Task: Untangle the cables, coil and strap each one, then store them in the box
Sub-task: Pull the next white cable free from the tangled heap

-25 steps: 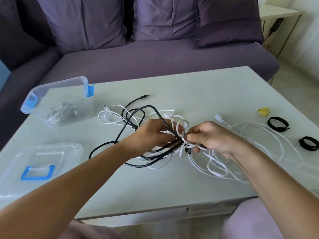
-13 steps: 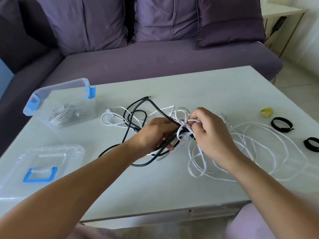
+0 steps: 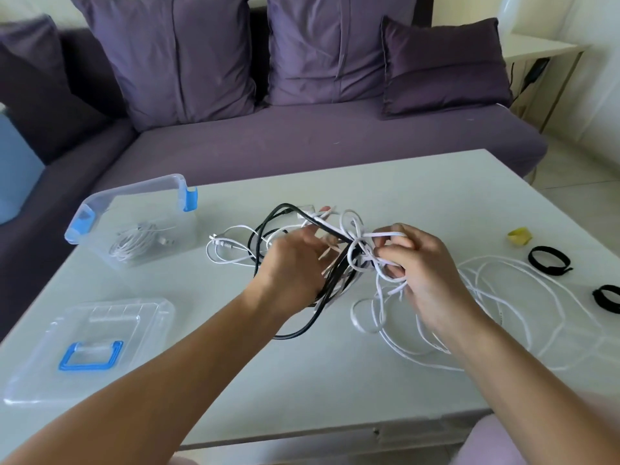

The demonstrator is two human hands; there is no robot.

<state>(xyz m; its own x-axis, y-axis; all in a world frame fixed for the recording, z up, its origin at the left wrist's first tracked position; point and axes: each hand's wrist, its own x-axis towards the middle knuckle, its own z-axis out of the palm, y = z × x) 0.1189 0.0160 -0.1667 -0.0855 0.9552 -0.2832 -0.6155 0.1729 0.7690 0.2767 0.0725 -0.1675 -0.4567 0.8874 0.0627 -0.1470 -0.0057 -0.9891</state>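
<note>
A tangle of cables is lifted above the middle of the white table (image 3: 335,374). My left hand (image 3: 295,263) holds the black cable (image 3: 265,226) and some white loops, with its fingers spread through them. My right hand (image 3: 422,266) pinches a knot of white cable (image 3: 360,245) right beside it. More white cable (image 3: 523,290) trails in loose loops over the table to the right. The clear box (image 3: 134,223) with blue clips stands at the back left and holds one coiled white cable (image 3: 134,243).
The box's clear lid (image 3: 90,344) with a blue handle lies at the front left. Two black straps (image 3: 548,258) (image 3: 607,298) and a yellow strap (image 3: 519,235) lie near the right edge. A purple sofa (image 3: 302,142) with cushions runs behind the table.
Both hands have lifted the tangle higher and a little farther from me. My left hand's fingers have spread through the cables, and my right hand has shifted its pinch on the white knot.
</note>
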